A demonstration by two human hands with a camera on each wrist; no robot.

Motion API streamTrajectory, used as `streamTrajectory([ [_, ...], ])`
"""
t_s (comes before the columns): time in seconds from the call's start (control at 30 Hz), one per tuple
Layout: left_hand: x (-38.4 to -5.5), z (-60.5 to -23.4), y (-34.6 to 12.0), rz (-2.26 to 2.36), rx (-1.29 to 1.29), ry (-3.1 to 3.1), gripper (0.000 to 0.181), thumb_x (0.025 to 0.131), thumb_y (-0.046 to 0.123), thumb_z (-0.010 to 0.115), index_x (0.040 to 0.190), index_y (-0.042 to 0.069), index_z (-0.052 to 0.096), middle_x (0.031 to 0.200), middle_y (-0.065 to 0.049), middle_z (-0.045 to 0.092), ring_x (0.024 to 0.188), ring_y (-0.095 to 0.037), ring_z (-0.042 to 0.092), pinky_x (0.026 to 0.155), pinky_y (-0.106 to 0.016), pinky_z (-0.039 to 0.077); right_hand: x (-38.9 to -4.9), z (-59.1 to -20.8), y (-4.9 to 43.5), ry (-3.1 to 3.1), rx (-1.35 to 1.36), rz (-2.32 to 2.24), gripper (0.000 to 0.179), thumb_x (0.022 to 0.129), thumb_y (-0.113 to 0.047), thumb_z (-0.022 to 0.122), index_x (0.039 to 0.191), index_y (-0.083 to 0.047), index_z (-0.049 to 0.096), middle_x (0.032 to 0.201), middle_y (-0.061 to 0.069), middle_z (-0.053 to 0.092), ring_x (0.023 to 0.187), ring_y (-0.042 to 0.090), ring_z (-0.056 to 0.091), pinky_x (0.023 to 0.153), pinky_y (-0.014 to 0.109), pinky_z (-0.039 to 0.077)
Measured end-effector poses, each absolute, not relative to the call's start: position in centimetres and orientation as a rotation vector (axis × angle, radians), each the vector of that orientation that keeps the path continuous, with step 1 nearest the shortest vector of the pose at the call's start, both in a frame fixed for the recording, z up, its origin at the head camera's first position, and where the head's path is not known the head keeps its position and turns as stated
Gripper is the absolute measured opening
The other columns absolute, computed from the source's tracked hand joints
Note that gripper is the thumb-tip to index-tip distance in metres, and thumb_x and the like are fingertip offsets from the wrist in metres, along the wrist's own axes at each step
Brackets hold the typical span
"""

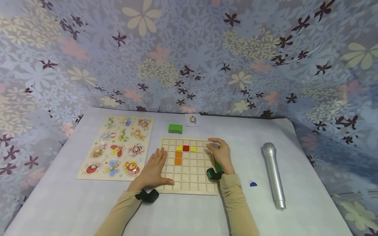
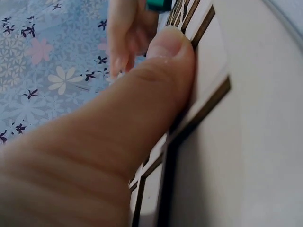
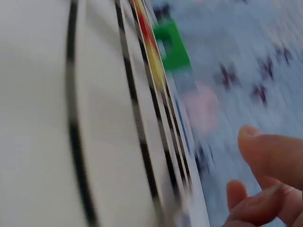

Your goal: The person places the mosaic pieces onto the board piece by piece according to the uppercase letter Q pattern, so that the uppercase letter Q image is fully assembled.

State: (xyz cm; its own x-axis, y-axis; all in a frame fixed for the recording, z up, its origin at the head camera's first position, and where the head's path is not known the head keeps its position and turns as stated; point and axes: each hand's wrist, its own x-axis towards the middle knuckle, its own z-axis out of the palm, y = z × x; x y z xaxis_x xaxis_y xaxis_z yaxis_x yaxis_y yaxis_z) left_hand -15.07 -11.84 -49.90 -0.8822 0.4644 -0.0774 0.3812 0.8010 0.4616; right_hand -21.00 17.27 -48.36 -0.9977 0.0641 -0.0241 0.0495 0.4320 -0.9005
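Note:
A wooden grid board (image 1: 189, 192) lies on the table. On its cells sit a red square (image 1: 185, 148), a yellow piece (image 1: 179, 148) on its left, another yellow piece (image 1: 193, 148) on its right, and two orange squares (image 1: 178, 157) below. My left hand (image 1: 153, 168) rests on the board's left side with fingers spread, its thumb (image 2: 165, 71) lying on the grid. My right hand (image 1: 221, 155) is over the board's right edge, fingers loosely bent; in the right wrist view its fingers (image 3: 272, 156) show nothing between them. A green piece (image 1: 218, 166) is partly hidden beneath the right wrist.
Behind the board stand a green block (image 1: 175, 128) and a small pattern card (image 1: 193, 120). An insect puzzle board (image 1: 98, 150) lies at left. To the right are a small blue half-round piece (image 1: 253, 184) and a silver microphone (image 1: 274, 177). Flowered cloth (image 1: 189, 59) hangs behind the table.

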Motion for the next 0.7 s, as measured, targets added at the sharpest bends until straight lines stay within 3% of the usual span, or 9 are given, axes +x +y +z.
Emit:
streamTrajectory([
  [0.07,-15.1,-49.8,-11.9,0.663,0.677,2.803,0.121,0.073,0.06,0.074,0.152,-0.007,0.011,0.161,-0.025,-0.002,0.15,-0.042,-0.003,0.123,-0.053,0.005,-20.2,-48.4,19.5,-2.626,-0.179,1.664,0.034,0.093,-0.018,0.065,0.125,-0.009,0.063,0.137,0.016,0.054,0.101,0.037,0.061,0.063,0.021,0.045],
  [0.13,-15.1,-49.7,-12.1,0.661,0.678,2.806,0.121,0.073,0.06,0.074,0.152,-0.008,0.011,0.161,-0.025,-0.002,0.149,-0.042,-0.002,0.123,-0.054,0.005,-19.2,-48.4,21.4,-2.648,-0.222,1.639,0.035,0.092,-0.014,0.065,0.126,-0.007,0.061,0.13,0.017,0.06,0.114,0.032,0.059,0.073,0.02,0.044],
  [0.3,-15.1,-49.6,-12.6,0.682,0.653,2.827,0.121,0.072,0.058,0.076,0.151,-0.009,0.013,0.161,-0.026,0.001,0.149,-0.044,0.0,0.122,-0.055,0.007,-17.6,-48.7,24.2,-2.823,-0.158,1.616,0.05,0.089,-0.014,0.069,0.136,-0.007,0.053,0.127,0.019,0.064,0.106,0.022,0.061,0.083,0.02,0.042],
  [0.43,-15.0,-49.7,-12.4,0.714,0.672,2.81,0.12,0.073,0.058,0.075,0.151,-0.009,0.013,0.16,-0.027,0.002,0.149,-0.044,0.0,0.122,-0.056,0.007,-17.2,-48.9,25.0,-2.891,-0.123,1.638,0.06,0.083,-0.013,0.074,0.138,-0.011,0.052,0.128,0.016,0.063,0.08,0.008,0.056,0.07,0.015,0.041],
  [0.53,-14.9,-49.7,-12.1,0.723,0.669,2.79,0.12,0.073,0.058,0.075,0.151,-0.009,0.013,0.161,-0.026,0.0,0.149,-0.043,-0.002,0.123,-0.055,0.005,-17.0,-49.0,25.1,-2.884,-0.111,1.64,0.059,0.08,-0.008,0.077,0.135,-0.01,0.055,0.125,0.018,0.065,0.06,0.008,0.038,0.054,0.017,0.033],
  [0.7,-14.7,-49.5,-11.8,0.722,0.642,2.791,0.121,0.072,0.057,0.076,0.152,-0.007,0.012,0.161,-0.024,-0.001,0.15,-0.041,-0.003,0.123,-0.053,0.004,-16.9,-49.0,25.1,-2.861,-0.101,1.597,0.051,0.079,-0.002,0.075,0.127,-0.008,0.062,0.119,0.018,0.067,0.05,0.006,0.032,0.045,0.018,0.03],
])
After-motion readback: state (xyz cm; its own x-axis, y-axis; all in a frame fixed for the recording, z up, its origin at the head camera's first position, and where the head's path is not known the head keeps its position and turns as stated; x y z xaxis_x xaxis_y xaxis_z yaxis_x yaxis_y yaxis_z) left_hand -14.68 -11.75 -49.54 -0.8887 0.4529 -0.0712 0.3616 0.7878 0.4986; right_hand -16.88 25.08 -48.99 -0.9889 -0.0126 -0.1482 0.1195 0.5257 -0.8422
